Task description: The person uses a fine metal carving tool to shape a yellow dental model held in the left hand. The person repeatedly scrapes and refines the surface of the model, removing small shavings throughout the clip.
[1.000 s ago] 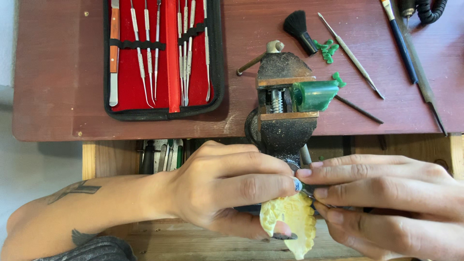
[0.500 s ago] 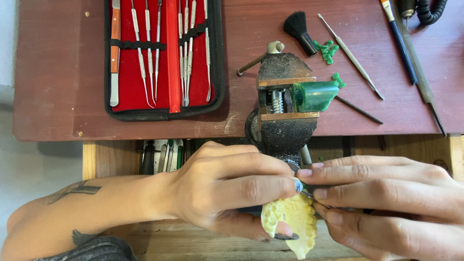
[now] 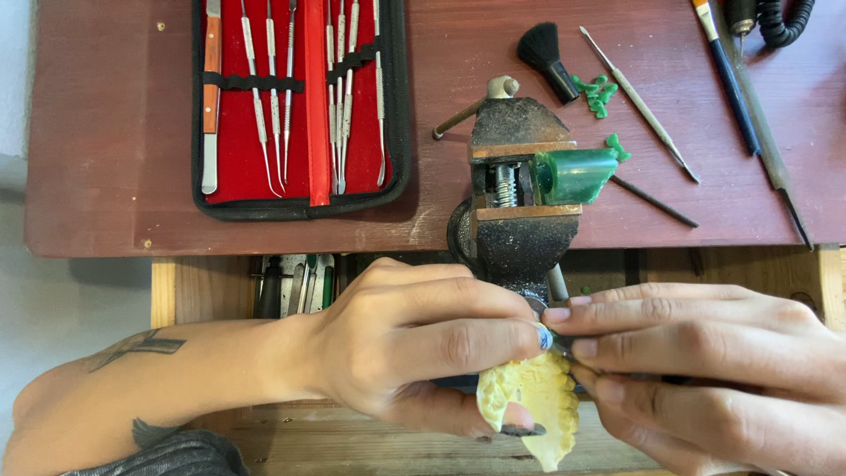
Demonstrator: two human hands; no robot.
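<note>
My left hand point(image 3: 414, 344) grips a pale yellow dental cast point(image 3: 533, 405) low in the view, fingers curled over its top and thumb under it. From the right, my right hand point(image 3: 696, 370) meets it with fingertips pinched on a thin tool point(image 3: 564, 345) whose tip touches the cast; most of the tool is hidden by the fingers. Both hands work just below a small black bench vise point(image 3: 520, 203), which clamps a green wax block point(image 3: 575, 174).
An open black case with red lining point(image 3: 304, 106) holds several metal dental instruments on the red-brown table point(image 3: 106, 176). A black brush point(image 3: 546, 53), green wax bits point(image 3: 595, 92), loose picks point(image 3: 639, 106) and a coiled cord point(image 3: 784, 22) lie at the back right. A wooden drawer point(image 3: 291, 282) sits below.
Both hands stay nearly still on the cast; the fingers shift only slightly.
</note>
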